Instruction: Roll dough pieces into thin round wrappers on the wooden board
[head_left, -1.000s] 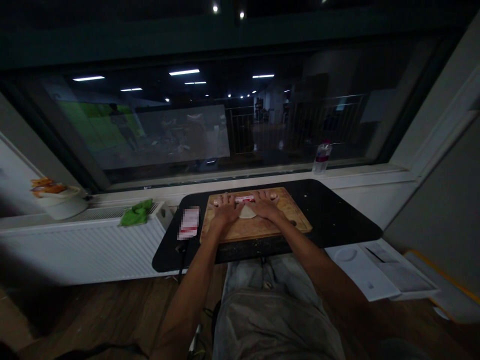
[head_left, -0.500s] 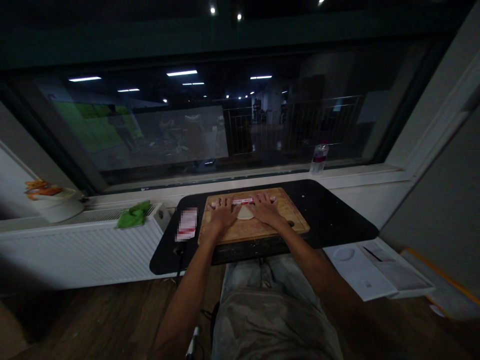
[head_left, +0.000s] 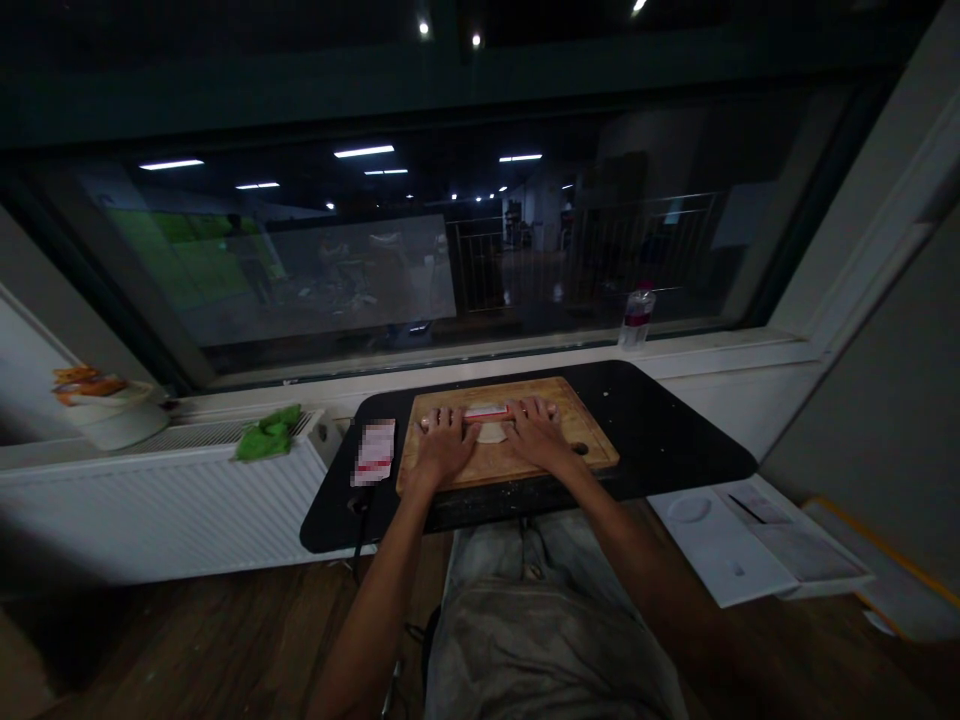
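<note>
Two hands: the person's left hand [head_left: 446, 440] and right hand [head_left: 536, 432] lie palm down, thumbs inward, on a white-and-red printed cylindrical roller [head_left: 486, 411].
Left grip: fingers unfolded and spread across the top of the roller's left part, laid over it rather than wrapped round.
Right grip: likewise flat, fingers laid over the roller's right part.
Roller position: left to right across a light-brown rectangular wooden board [head_left: 586, 425], nearer the board's far edge than its near edge, its printed middle showing between the hands.
Pale flat dough-like piece [head_left: 492, 434]: on the board, at the near side of the roller and between the thumbs; its far part is hidden.
Board position: on a black tabletop [head_left: 667, 430] with rounded corners, closer to the surface's left edge than to its right.
Pink-and-white rectangular item [head_left: 374, 450]: near the surface's left edge, just beside the board; pixelated, so its details cannot be told.
Clear plastic bottle with purplish-red label [head_left: 637, 318]: upright on the white windowsill [head_left: 697, 345], just beyond the surface's far right corner.
Crumpled bright green cloth [head_left: 268, 434]: on the right end of a white ribbed radiator [head_left: 202, 510].
</note>
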